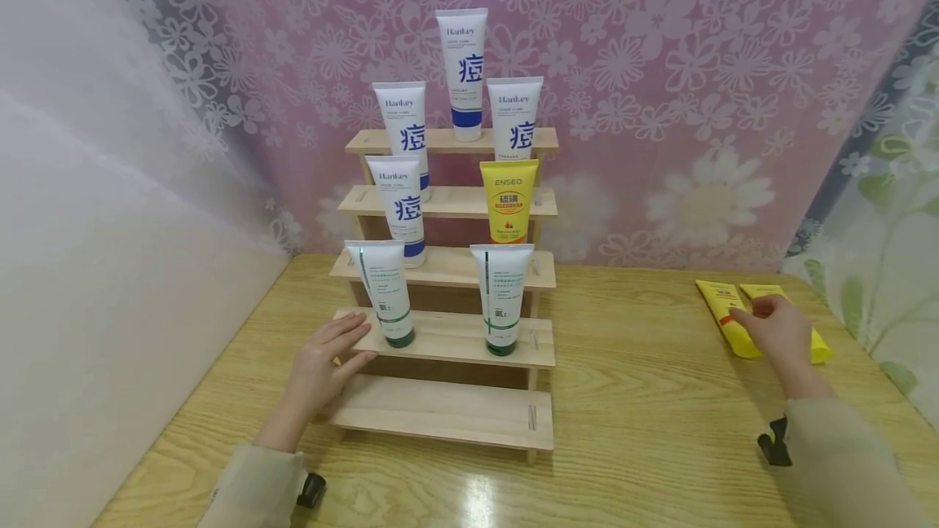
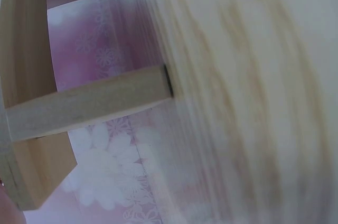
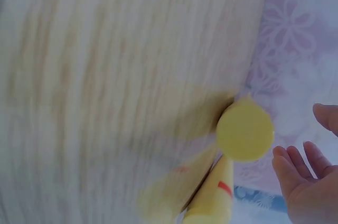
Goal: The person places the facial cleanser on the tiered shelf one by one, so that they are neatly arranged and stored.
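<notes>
Two yellow tubes lie on the table at the right: the left tube and the right tube, partly covered by my right hand. In the right wrist view, fingers and thumb are spread beside a round yellow cap, with a gap between them; the other tube lies close by. My left hand rests at the left end of a tiered wooden stand, fingers extended by its second shelf from the bottom. The nearest tube there is white with a green cap.
Another green-capped white tube stands on that same shelf. Higher tiers carry several blue-and-white tubes and one yellow tube. Behind the wood-grain table hangs a pink flowered backdrop; a white wall borders the left.
</notes>
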`<action>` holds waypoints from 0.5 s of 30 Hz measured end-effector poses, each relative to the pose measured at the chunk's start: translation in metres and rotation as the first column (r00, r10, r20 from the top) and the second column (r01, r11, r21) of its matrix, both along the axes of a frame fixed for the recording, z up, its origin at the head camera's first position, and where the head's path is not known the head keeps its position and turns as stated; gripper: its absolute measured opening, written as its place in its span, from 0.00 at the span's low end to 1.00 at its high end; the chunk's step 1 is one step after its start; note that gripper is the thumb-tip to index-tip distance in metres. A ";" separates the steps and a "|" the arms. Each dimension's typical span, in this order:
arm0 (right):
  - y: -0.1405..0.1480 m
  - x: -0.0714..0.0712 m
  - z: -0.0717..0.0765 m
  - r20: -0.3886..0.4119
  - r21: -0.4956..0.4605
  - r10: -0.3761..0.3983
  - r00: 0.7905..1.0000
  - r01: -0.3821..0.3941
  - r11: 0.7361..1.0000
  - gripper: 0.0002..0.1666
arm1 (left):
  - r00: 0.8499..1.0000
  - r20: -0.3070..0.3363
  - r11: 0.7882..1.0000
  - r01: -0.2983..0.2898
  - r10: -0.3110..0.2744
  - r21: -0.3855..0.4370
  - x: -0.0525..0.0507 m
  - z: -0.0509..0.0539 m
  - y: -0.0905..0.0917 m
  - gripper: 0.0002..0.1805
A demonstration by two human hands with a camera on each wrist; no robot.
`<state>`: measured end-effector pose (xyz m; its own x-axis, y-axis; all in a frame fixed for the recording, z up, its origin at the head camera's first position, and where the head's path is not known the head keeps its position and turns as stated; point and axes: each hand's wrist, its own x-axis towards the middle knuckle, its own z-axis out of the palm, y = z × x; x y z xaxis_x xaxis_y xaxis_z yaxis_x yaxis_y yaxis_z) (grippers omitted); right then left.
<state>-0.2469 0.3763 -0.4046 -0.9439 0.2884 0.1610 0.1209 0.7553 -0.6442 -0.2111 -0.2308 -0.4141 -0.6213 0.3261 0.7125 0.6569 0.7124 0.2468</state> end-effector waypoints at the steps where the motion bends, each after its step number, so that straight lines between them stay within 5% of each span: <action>1: 0.003 0.000 -0.001 0.007 0.010 0.000 1.000 0.000 1.000 0.33 | 1.000 -0.008 1.000 0.002 -0.002 -0.002 0.000 0.000 0.000 0.24; 15: 0.025 -0.003 -0.010 0.127 0.071 0.033 0.991 -0.043 0.997 0.29 | 1.000 -0.019 1.000 0.018 -0.018 -0.008 -0.004 -0.001 0.002 0.24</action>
<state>-0.2503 0.4016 -0.4146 -0.9681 0.2435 0.0595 0.1678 0.8057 -0.5681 -0.2155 -0.2283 -0.4156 -0.6020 0.3426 0.7212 0.6738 0.7026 0.2287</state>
